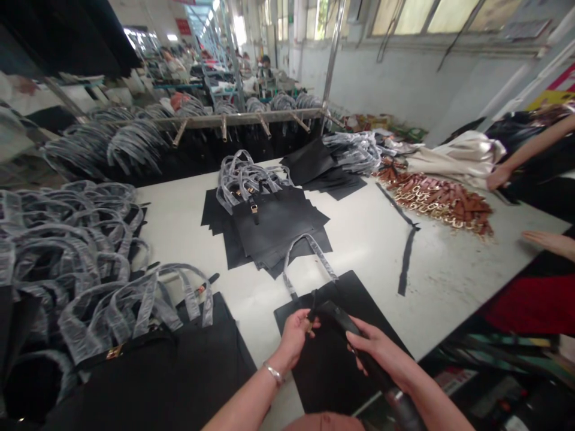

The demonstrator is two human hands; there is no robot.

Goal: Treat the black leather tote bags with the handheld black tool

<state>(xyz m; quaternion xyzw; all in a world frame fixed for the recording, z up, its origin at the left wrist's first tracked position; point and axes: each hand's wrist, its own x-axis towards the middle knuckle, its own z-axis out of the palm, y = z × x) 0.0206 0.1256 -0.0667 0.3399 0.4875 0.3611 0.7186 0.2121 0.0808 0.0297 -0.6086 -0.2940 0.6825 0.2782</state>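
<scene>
A black bag panel (327, 371) with a plastic-wrapped handle (309, 239) lies on the white table in front of me. My left hand (299, 335) is closed near the panel's top edge, pinching a small black strap end with a bit of gold metal. My right hand (377, 347) is wrapped round a long black handheld tool (381, 377) that slants down to the lower right. The tool's front end is close to my left fingers, above the panel.
Black panels (274, 221) are stacked behind, and handled bags (179, 359) are piled at left. Brown straps with gold rings (444, 200) and a black strip (406, 260) lie right. Another person's hands (498, 176) reach in there. A metal rack (251, 120) stands behind.
</scene>
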